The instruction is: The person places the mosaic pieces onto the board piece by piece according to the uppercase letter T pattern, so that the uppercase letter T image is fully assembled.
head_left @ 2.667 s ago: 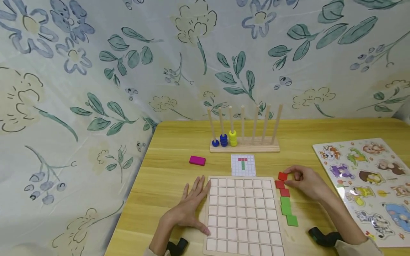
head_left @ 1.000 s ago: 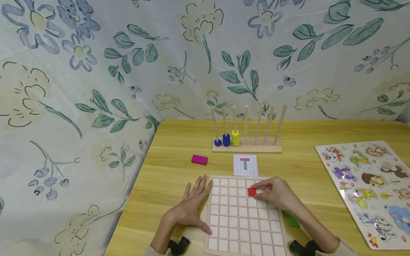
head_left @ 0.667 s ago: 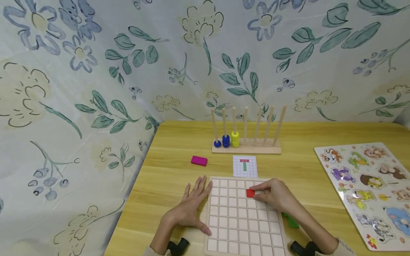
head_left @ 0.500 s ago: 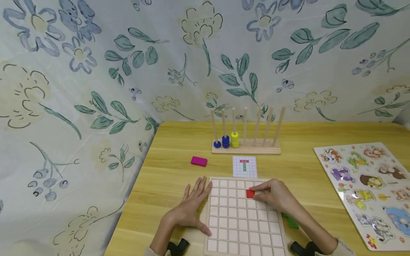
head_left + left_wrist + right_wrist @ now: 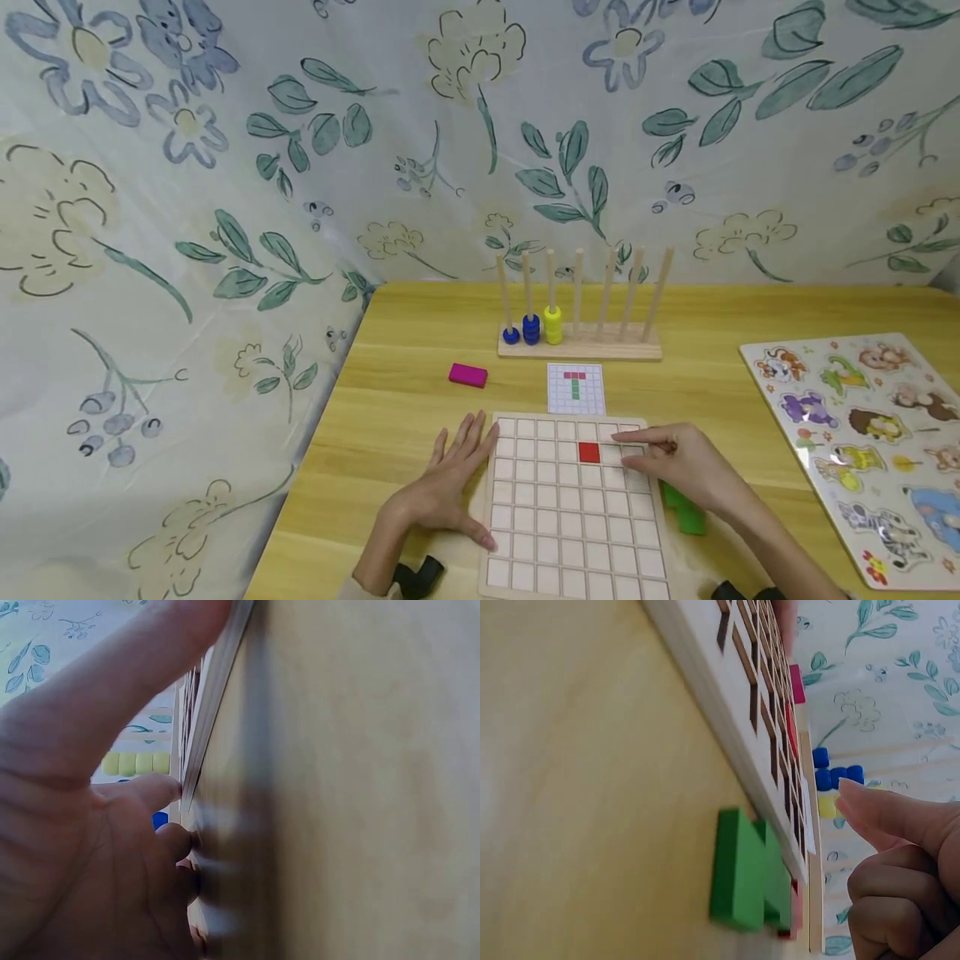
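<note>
A square wooden grid board [image 5: 546,546] lies on the table, with one red square tile [image 5: 588,452] flat in a cell of its second row from the back. My left hand [image 5: 442,492] rests with spread fingers along the board's left edge, thumb and index fingertips touching it. Just right of the red tile, my right hand [image 5: 686,467] hovers over the board. Its thumb and index finger are apart with nothing between them; the other fingers are curled. Green tiles [image 5: 688,518] sit beside the board's right edge, partly covered by that hand. A red piece [image 5: 795,909] shows behind them in the right wrist view.
Behind the board lies a card [image 5: 575,400] printed with a red and green T pattern. Farther back stands a wooden peg abacus [image 5: 581,348] with blue and yellow beads. A magenta block [image 5: 468,375] is at back left, and an animal puzzle board [image 5: 825,433] lies at right.
My right hand took a red tile from the row at the right, carried it left onto the board, and has let go and drawn back rightward. The left hand has stayed put.
</note>
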Available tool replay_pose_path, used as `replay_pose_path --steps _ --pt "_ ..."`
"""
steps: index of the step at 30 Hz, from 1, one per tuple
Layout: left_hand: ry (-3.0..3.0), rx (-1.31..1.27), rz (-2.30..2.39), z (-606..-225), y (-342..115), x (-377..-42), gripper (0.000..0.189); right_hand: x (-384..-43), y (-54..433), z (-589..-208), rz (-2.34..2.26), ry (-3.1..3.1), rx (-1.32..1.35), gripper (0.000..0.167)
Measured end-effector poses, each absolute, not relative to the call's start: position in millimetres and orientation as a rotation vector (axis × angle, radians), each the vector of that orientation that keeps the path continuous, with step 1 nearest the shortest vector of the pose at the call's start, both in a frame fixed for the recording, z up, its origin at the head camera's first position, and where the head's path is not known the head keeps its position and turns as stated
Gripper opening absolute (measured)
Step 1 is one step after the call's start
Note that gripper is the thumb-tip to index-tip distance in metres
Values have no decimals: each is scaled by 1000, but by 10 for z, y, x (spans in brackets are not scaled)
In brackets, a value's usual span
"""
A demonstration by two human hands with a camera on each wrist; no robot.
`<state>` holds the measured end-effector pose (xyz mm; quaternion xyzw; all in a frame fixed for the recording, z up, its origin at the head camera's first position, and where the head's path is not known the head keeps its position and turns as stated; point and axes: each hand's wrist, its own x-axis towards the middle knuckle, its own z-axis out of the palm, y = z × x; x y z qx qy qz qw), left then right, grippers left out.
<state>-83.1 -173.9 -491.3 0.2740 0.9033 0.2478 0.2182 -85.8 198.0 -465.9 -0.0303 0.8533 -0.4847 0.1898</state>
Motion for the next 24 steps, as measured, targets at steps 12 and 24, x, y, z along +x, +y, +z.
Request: replay_pose_path --steps 12,24 --pt "2503 741 690 -4895 -1737 -824 152 -788 2490 -4709 -1223 2652 -30 38" --pt "2500 754 715 -4895 -1739 -821 152 -964 2645 -4804 -1198 2592 53 49"
